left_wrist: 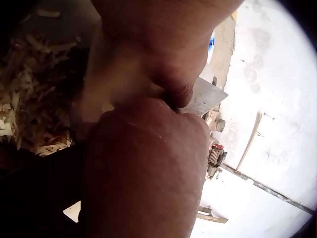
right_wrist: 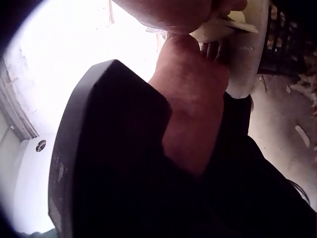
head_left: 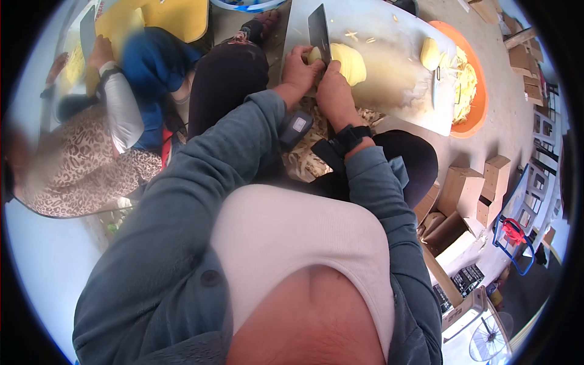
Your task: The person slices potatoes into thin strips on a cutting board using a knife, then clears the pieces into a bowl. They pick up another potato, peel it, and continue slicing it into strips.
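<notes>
In the head view my left hand [head_left: 298,72] holds a pale peeled potato piece [head_left: 314,56] on the white cutting board [head_left: 389,91]. My right hand [head_left: 334,94] grips a cleaver [head_left: 318,29], its broad blade standing upright right beside that piece. Fanned potato slices [head_left: 348,64] lie just right of the blade. Both hands are close together. A whole peeled potato [head_left: 430,53] and a small white-handled tool [head_left: 435,88] lie farther right on the board. The left wrist view shows part of the cleaver blade [left_wrist: 205,96] past the hands, which hide its handle.
An orange basin [head_left: 480,97] with potato strips stands at the board's right end. Peelings [head_left: 310,149] lie below the board, between my knees. At the left another person [head_left: 79,152] works with a blade. Cardboard boxes [head_left: 459,188] stand at the right.
</notes>
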Demonstrator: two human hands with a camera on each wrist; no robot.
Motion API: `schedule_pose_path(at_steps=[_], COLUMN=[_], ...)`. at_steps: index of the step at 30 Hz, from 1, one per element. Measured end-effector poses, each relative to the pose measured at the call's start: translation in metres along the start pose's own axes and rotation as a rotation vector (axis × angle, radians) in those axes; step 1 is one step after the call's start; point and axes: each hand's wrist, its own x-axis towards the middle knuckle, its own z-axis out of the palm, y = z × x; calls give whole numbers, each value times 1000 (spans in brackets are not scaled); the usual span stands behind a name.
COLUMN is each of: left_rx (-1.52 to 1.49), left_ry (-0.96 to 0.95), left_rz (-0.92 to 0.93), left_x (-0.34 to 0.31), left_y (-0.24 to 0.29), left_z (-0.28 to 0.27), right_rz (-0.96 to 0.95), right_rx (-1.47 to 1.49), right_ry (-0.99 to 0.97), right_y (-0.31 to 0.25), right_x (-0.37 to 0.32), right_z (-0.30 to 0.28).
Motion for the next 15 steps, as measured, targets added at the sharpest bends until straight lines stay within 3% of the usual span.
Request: schedule_pose_path(at_steps=[2,5,8,9,15], left_rx=[119,82,67,55,59], left_ry=[70,1,70,16,91], left_rz=[216,153,248,162,158], left_x=[0,-7,-4,-8,-21], left_y=[-3,16,1,12,16], left_z=[0,-8,-2,-8,-6], right_rz=[14,-20,-32,-26,-11], right_rx=[15,35,39,26,-32], right_ry=[-9,15,3,0,-14], right_y=[-2,0,-1,-1,2], right_x=[-1,2,1,1,-5], right_z=[-1,-3,-3,-2,-1])
